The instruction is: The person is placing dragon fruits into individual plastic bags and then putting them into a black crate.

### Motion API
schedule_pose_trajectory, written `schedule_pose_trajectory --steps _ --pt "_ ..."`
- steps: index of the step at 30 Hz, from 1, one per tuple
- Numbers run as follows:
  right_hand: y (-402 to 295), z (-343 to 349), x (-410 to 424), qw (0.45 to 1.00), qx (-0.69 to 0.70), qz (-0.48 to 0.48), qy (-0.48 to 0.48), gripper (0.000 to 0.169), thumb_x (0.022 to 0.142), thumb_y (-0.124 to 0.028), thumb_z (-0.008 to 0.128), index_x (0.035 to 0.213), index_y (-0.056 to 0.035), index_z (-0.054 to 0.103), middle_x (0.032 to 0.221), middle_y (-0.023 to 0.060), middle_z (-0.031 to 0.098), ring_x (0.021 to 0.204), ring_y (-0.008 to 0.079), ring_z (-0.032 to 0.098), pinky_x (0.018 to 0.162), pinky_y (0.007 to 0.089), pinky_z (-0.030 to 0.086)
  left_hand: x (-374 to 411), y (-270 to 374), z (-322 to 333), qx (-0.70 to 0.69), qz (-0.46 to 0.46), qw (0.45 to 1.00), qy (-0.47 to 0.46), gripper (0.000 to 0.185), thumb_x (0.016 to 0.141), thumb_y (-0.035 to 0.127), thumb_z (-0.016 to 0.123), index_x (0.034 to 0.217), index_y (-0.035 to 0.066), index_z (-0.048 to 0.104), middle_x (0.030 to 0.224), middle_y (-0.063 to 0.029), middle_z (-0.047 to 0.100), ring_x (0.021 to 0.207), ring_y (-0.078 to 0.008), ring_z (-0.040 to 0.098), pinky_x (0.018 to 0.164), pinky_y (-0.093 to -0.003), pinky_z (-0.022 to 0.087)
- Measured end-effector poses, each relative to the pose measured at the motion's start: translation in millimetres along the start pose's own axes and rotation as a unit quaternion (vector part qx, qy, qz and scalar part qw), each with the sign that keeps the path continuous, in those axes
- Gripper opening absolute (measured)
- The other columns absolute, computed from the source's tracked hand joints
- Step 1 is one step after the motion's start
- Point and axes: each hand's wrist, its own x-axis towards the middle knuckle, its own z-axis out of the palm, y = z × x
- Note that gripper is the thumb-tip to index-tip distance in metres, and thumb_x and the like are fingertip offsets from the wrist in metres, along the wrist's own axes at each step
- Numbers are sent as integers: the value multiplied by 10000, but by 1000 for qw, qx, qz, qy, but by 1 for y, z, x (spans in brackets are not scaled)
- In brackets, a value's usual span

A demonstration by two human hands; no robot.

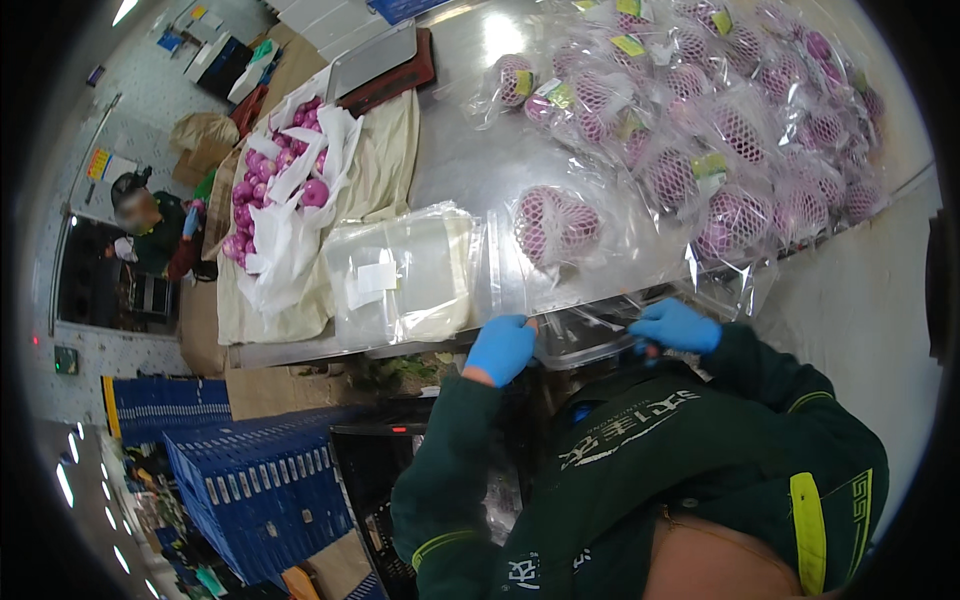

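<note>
Both my hands wear blue gloves and are at the near edge of the steel table (457, 150). Between them stretches a clear plastic bag (585, 337), its near end hanging over the edge. My left hand (501, 349) pinches the film at one side. My right hand (675, 326) grips it at the other side, its fingertips partly hidden. Just beyond, red onions in white mesh netting (559, 225) lie on the table, apparently within this clear bag. To the left of them is a stack of flat clear bags (401, 277) with a small white label on top.
Many bagged, netted red onions (739, 135) are heaped at the right. Loose red onions (259, 187) lie in white wrapping at the left, near a scale (382, 64). Blue crates (255, 495) stand lower left. A co-worker (157, 225) is at the far left.
</note>
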Motion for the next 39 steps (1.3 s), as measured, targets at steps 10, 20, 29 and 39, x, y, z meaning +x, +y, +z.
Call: schedule_pose_trajectory --steps 10,20,29,39 --pt "-21 71 -7 752 -456 -458 128 181 796 -161 593 955 -75 586 865 85 551 801 271 570 606 376 481 -53 6 73 -644 -30 761 -73 368 968 253 415 1136 -37 567 1064 -138 635 967 -227 613 845 -355 481" --pt "-8 98 4 778 -501 -377 39 161 828 -239 581 843 -79 588 867 107 553 782 302 553 596 394 474 -57 1 72 -674 -16 738 -23 375 944 233 372 1074 -37 598 1013 -126 653 953 -206 610 872 -333 462" --pt "214 -89 -54 805 -588 -52 66 601 837 -218 593 1375 -87 360 1184 209 527 1072 357 528 876 425 451 -65 -15 58 -674 13 738 -3 404 943 218 342 1010 -81 607 965 -177 661 911 -252 635 859 -358 485" --pt "2 -18 53 720 -476 -504 -23 370 780 -192 671 1137 -119 608 1168 169 569 1147 338 506 917 369 451 -53 -30 66 -756 67 651 13 317 869 258 409 719 17 549 680 -132 592 700 -265 558 868 -450 438"
